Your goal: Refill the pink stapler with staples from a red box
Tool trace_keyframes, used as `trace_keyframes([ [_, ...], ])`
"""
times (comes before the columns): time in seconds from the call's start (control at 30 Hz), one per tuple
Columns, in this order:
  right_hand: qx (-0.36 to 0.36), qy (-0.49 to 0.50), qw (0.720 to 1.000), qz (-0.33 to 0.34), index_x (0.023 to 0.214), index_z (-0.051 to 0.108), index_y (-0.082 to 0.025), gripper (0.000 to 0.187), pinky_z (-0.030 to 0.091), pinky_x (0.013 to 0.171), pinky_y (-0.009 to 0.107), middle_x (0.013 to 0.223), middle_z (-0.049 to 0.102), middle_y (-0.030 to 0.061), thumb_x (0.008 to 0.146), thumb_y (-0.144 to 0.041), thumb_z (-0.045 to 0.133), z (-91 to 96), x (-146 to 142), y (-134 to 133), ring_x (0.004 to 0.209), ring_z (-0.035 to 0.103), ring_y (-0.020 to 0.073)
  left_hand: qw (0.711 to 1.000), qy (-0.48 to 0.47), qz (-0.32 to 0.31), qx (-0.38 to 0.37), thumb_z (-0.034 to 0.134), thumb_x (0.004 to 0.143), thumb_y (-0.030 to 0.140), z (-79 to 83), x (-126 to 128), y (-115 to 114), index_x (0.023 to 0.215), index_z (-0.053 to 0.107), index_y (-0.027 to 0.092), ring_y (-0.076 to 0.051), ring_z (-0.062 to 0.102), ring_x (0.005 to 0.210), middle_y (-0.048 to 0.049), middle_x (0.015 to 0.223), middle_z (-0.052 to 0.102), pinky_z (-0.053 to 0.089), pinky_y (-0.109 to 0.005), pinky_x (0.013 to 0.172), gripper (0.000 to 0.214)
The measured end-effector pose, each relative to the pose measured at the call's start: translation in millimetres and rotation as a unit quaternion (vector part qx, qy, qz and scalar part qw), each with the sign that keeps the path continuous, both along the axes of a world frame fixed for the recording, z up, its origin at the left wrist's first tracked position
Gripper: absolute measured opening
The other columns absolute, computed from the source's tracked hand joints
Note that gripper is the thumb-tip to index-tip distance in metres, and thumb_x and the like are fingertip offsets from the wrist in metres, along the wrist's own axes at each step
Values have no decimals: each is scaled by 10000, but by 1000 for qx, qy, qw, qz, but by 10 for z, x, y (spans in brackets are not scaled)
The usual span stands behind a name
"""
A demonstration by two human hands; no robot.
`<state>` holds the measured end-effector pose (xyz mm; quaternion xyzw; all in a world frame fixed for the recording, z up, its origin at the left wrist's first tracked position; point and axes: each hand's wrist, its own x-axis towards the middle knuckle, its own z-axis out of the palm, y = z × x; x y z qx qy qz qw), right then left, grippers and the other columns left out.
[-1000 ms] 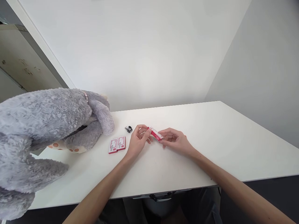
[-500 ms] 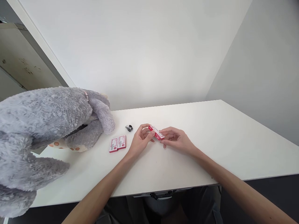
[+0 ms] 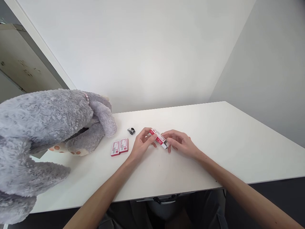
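Above the middle of the table, a small red and white staple box [image 3: 159,138] is tilted between my two hands. My left hand [image 3: 143,143] is closed round its far left end, with the thumb on the near side. The fingers of my right hand [image 3: 177,141] are bent in at the other end of the box, thumb and fingertips pinching there. That end is open, and a white and grey inner part shows at it. What lies inside I cannot make out. Left of my hands, two similar boxes [image 3: 119,147] lie flat side by side. Behind them sits a black and silver staple remover [image 3: 131,130].
A large grey plush toy [image 3: 47,117] takes up the left side of the white table [image 3: 214,136]. A white wall [image 3: 147,54] stands along the table's back edge, and a grey wall [image 3: 269,70] rises on the right. A black handle [image 3: 165,199] shows below the front edge.
The end of the box by my right hand has come open, showing its white and grey inside. My right thumb has moved up and slightly right; my left hand keeps its hold.
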<state>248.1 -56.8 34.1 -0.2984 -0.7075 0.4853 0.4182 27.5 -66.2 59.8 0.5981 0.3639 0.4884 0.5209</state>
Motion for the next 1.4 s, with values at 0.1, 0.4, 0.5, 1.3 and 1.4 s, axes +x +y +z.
trace_keyframes([
  [0.1, -1, 6, 1000, -3, 1220, 674, -265, 331, 598, 617, 342, 1107, 777, 66, 995, -496, 598, -18, 1, 4, 640, 735, 171, 1000, -8, -19, 8, 725, 909, 449, -14, 0, 0, 1018, 594, 204, -178, 675, 832, -44, 963, 672, 567, -285, 643, 299],
  [0.4, 8, -4, 1000, 11, 1197, 639, -258, 309, 604, 630, 349, 1077, 765, 70, 999, -491, 597, -6, -7, -30, 623, 715, 163, 999, -5, -25, 41, 711, 919, 424, -32, -50, 2, 1011, 588, 204, -152, 625, 761, -37, 932, 648, 483, -254, 570, 268],
  [0.5, 22, -9, 1000, 11, 1092, 667, -242, 273, 577, 612, 324, 967, 752, 45, 1011, -486, 576, 1, -10, -25, 586, 696, 150, 997, 35, -20, 62, 693, 927, 432, -16, -54, -29, 1014, 590, 211, -143, 604, 744, -30, 911, 631, 458, -244, 562, 259],
  [1.3, 121, -85, 989, -23, 1047, 755, -253, 180, 452, 490, 263, 1028, 773, 58, 870, -281, 732, -42, -34, -35, 600, 596, 125, 998, -3, 12, 54, 654, 934, 373, -26, -26, -19, 971, 531, 204, -125, 602, 639, 4, 820, 627, 537, -294, 631, 213],
  [1.4, 144, -90, 985, -20, 1067, 771, -269, 196, 459, 485, 265, 1087, 758, 59, 878, -281, 722, -51, -42, -32, 584, 583, 113, 999, 0, 26, 45, 650, 932, 360, -13, -32, -10, 947, 543, 199, -126, 611, 628, 11, 802, 630, 542, -301, 647, 194],
])
